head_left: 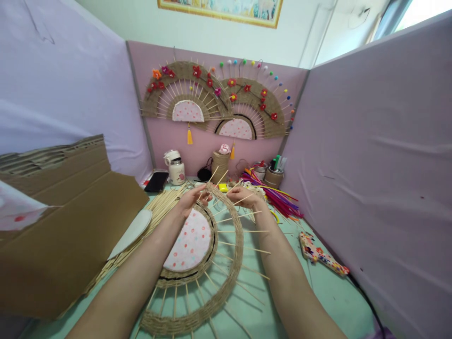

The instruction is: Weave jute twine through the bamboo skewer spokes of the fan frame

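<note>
A half-round fan (238,240) of woven twine on thin wooden sticks lies tilted before me, its sticks poking out past the outer band. Its half-disc centre (192,240) is covered in white cloth with pink dots and edged with a black line. My left hand (192,198) is closed on the far end of the fan, by the tip of the woven band. Just right of that end, my right hand (244,196) has its fingers pinched together beside the sticks. Whatever lies between those fingers is too small to make out.
Cardboard (81,221) and a bundle of sticks (165,200) lie left. Behind stand a phone (156,181), a bottle (175,168) and a twine spool (220,165). Pipe cleaners (278,197) and a flowered glue gun (321,254) are right. Finished fans (189,70) hang on the pink partition.
</note>
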The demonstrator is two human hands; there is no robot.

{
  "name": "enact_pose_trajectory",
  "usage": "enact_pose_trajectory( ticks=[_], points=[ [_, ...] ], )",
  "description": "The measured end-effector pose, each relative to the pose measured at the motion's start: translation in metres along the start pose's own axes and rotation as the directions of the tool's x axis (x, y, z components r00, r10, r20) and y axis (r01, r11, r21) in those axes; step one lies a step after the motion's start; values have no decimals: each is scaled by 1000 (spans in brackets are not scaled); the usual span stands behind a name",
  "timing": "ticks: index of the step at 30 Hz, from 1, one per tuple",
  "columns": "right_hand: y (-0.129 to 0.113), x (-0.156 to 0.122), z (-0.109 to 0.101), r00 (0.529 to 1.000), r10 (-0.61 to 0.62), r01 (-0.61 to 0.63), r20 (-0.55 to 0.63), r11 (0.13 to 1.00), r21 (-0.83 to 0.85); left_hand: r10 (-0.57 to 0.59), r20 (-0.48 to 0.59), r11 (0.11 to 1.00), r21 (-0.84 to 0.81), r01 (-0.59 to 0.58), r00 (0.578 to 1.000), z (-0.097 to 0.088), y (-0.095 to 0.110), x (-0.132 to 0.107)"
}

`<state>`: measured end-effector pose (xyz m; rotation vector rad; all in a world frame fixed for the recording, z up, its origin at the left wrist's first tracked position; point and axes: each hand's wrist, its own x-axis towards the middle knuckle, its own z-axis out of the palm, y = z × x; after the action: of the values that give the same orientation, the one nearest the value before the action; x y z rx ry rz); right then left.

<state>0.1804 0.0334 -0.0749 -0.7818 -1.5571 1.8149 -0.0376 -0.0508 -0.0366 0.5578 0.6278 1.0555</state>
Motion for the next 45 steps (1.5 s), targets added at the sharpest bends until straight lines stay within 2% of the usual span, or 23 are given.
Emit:
enact_pose_trajectory(
  ticks=[6, 10, 13, 22, 28, 36, 45],
  points=[
    [-6, -9, -7, 999, -43, 43, 10, 999, -27, 130, -7, 981, 145, -128, 991, 7, 5, -7],
    [-13, -13, -9, 995, -104, 104, -3, 995, 0, 256, -70, 880, 430, -203, 964, 16, 9, -15],
    [-16, -15, -5, 990, -136, 135, 28, 991, 10, 335, -122, 820, 526, -226, 934, 24, 10, -19],
    [-16, -14, -3, 988, -145, 145, 51, 989, 10, 354, -189, 832, 510, -217, 916, 36, 7, -24],
    [-14, -14, -5, 991, -121, 121, 55, 993, 2, 437, -226, 790, 559, -251, 871, 36, 7, -24],
    [-14, -12, -5, 988, -148, 147, 35, 989, 31, 443, -256, 770, 599, -219, 859, 33, 9, -24],
    [-15, -15, -5, 993, -105, 104, 52, 994, 24, 468, -278, 744, 636, -204, 839, 32, 10, -23]
  ],
)
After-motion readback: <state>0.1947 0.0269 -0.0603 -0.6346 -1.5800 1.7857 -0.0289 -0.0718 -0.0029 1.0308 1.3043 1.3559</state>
